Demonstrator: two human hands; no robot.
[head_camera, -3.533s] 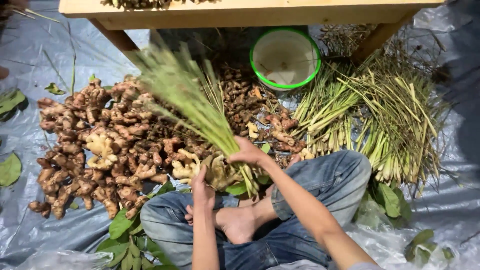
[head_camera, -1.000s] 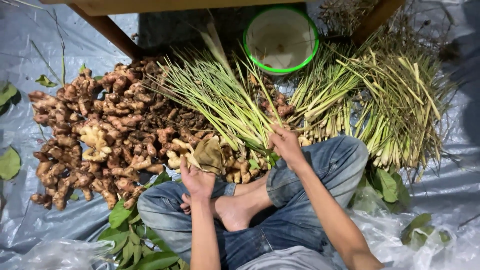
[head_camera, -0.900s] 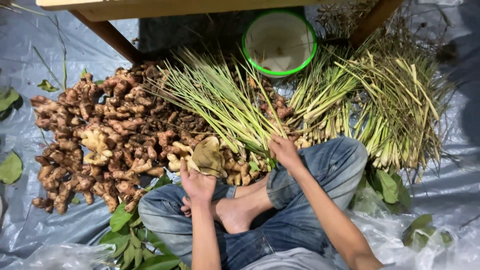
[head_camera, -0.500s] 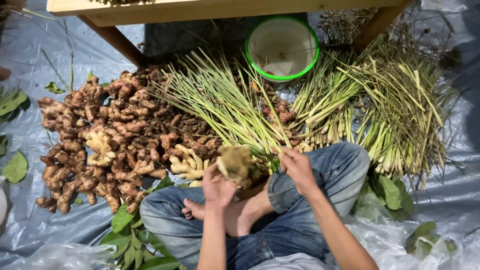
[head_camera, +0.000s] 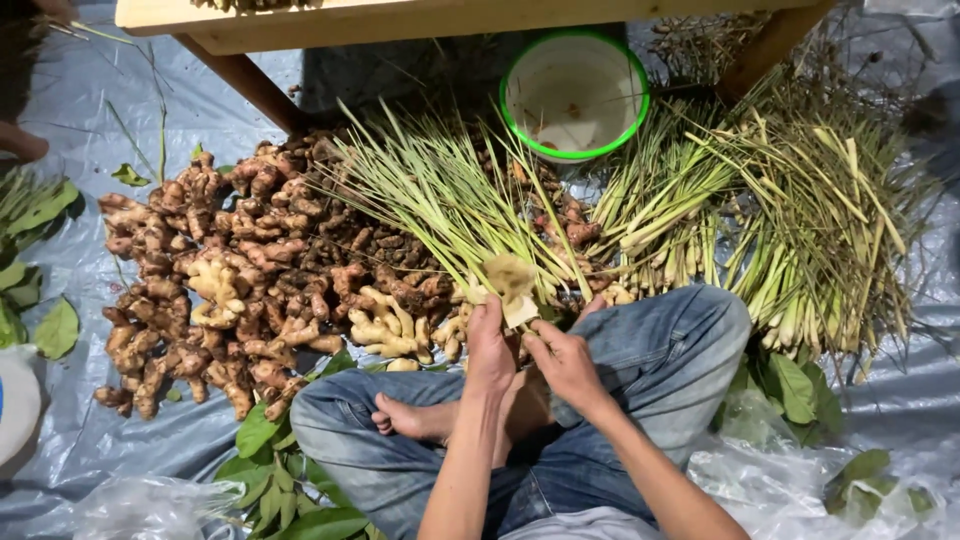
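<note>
Left hand (head_camera: 490, 345) closed around the lower part of a pale, knobbly piece of ginger root (head_camera: 508, 285), which is raised just above the person's lap so that its cut face turns up toward the camera. Right hand (head_camera: 562, 360) curled beside it, fingertips meeting the same piece at its lower right edge; whether this hand pinches the root or only steadies it cannot be told. Holding the piece between both hands, close to the body, keeps it apart from the heap and in plain sight.

Just beyond the ginger root lies a fanned bundle of green lemongrass stalks (head_camera: 440, 200), base ends toward the person (within easy reach of either hand). To the left of the ginger root spreads a broad heap of brown and yellowish rhizomes (head_camera: 240, 270); to its right, a larger pile of lemongrass (head_camera: 790, 210). Beyond it stands a white bowl with a green rim (head_camera: 575, 95), partly under a pale wooden bench (head_camera: 400, 18).

The person sits cross-legged in blue jeans (head_camera: 660, 350), one bare foot (head_camera: 410, 418) showing, on a grey plastic sheet (head_camera: 80, 450) that covers the floor. Loose green leaves (head_camera: 290, 490) lie on the sheet near the knees. Lighting is dim at the margins.
</note>
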